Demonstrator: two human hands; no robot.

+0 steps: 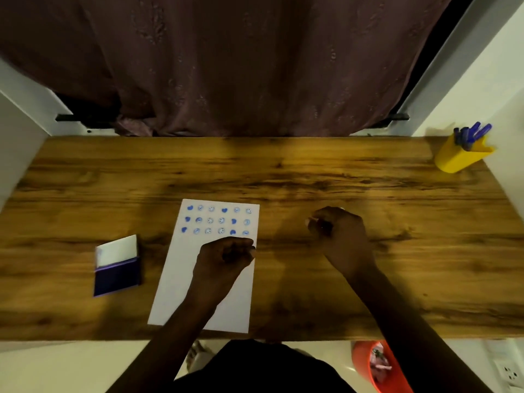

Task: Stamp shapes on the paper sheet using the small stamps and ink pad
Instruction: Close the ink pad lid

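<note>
A white paper sheet (pixel 181 282) lies on the wooden desk, with three rows of blue hearts and smiley faces (pixel 218 220) printed across its top. My left hand (pixel 224 258) is a closed fist pressed onto the sheet just below the right end of the bottom row; the small stamp inside it is hidden by the fingers. My right hand (pixel 338 232) rests on the desk to the right of the paper, curled shut around a small dark object, apparently another stamp, that barely shows. The blue ink pad (pixel 116 279) lies open left of the sheet, its white lid (pixel 117 249) folded back.
A yellow holder (pixel 458 157) with blue pens stands at the desk's far right corner. A dark curtain (pixel 255 66) hangs behind the desk. An orange bin (pixel 382 373) sits on the floor under the near right edge. Bare wood (pixel 255 171) lies beyond the sheet.
</note>
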